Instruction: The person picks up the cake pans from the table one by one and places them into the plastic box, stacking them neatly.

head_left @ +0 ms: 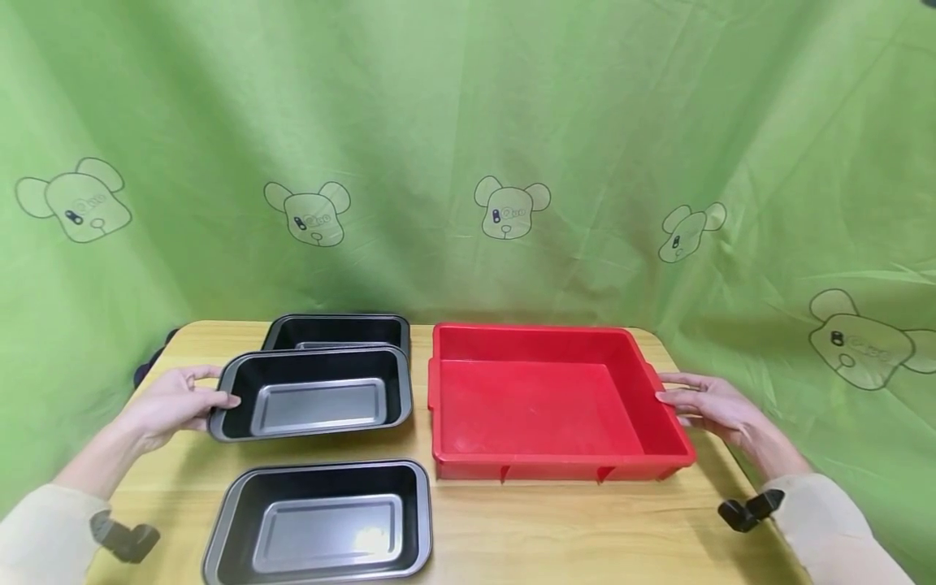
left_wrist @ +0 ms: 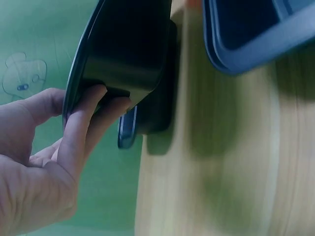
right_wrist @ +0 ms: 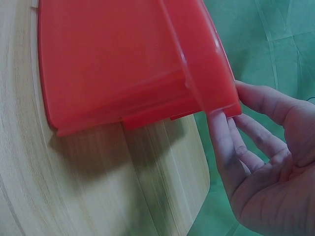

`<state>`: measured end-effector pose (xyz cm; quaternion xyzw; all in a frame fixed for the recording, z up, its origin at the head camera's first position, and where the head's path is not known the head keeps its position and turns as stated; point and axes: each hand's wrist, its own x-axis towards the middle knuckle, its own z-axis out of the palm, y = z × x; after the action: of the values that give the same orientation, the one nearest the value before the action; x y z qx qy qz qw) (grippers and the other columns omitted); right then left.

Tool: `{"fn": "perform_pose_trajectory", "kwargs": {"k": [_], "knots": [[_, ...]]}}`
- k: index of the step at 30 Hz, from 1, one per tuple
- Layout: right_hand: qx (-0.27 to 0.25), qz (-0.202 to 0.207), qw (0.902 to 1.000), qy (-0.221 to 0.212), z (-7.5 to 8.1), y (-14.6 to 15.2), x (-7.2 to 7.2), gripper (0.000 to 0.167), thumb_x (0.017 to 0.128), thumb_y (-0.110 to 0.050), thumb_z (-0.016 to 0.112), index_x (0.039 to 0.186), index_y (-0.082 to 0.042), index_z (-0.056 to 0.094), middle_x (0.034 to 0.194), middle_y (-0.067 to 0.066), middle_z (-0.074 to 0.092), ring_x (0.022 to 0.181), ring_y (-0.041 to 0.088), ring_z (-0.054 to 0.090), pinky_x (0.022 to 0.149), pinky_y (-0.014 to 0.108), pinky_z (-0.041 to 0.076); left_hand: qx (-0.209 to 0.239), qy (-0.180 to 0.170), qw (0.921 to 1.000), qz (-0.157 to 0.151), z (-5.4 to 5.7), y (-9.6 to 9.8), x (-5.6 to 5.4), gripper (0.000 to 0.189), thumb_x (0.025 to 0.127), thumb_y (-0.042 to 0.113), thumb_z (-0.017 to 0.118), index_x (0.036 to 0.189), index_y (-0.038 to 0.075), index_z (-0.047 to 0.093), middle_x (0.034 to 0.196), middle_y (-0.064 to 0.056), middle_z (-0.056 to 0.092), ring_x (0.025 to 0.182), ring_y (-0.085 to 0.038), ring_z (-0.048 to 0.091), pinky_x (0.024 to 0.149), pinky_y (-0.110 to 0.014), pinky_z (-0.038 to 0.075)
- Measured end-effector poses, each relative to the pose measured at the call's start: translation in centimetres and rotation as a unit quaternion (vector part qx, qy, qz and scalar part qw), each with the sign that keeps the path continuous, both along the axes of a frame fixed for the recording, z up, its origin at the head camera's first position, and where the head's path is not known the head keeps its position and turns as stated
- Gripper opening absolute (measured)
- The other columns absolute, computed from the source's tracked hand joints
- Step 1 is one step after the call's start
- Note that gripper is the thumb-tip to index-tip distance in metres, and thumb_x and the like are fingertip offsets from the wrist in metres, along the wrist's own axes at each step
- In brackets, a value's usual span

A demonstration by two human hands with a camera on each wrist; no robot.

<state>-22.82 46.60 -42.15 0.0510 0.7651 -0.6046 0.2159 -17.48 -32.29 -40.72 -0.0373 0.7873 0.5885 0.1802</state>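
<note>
My left hand (head_left: 171, 402) pinches the left rim of a dark loaf pan (head_left: 322, 406), thumb over the rim and fingers beneath, as the left wrist view also shows. This pan is held above the table, slightly tilted, partly covering a second loaf pan (head_left: 336, 329) behind it. A third loaf pan (head_left: 329, 532) lies nearer the front edge. On the right, my right hand (head_left: 712, 406) grips the right rim of a red plastic tray (head_left: 541, 406), which holds nothing. In the right wrist view, fingers (right_wrist: 224, 142) reach under the rim; a shadow lies on the table beneath the tray.
A light wooden table (head_left: 570, 528) carries everything. Behind it and at the sides hangs a green curtain (head_left: 409, 122) with bear-head drawings. A dark object (head_left: 149, 361) shows at the table's left back edge.
</note>
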Motion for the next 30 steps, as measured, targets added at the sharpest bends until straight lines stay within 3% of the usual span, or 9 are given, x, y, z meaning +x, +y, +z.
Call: {"fn": "perform_pose_trajectory", "kwargs": {"k": [15, 30], "knots": [[0.007, 0.001, 1.0000, 0.004, 0.2, -0.1, 0.2, 0.022, 0.106, -0.018, 0.064, 0.112, -0.039, 0.070, 0.104, -0.007, 0.083, 0.093, 0.013, 0.080, 0.083, 0.029, 0.069, 0.010, 0.003, 0.9999, 0.009, 2.6, 3.7, -0.7, 0.077, 0.098, 0.004, 0.065, 0.157, -0.016, 0.022, 0.089, 0.002, 0.079, 0.073, -0.009, 0.078, 0.072, -0.026, 0.068], [-0.001, 0.004, 1.0000, 0.004, -0.1, 0.2, 0.1, 0.025, 0.107, -0.016, 0.061, 0.112, -0.039, 0.071, 0.104, -0.006, 0.083, 0.093, 0.015, 0.081, 0.084, 0.030, 0.069, 0.027, 0.025, 0.9993, 0.011, 3.8, 8.0, -1.9, 0.081, 0.096, 0.001, 0.065, 0.159, -0.018, 0.018, 0.097, -0.005, 0.075, 0.075, -0.007, 0.076, 0.071, -0.025, 0.068]]}}
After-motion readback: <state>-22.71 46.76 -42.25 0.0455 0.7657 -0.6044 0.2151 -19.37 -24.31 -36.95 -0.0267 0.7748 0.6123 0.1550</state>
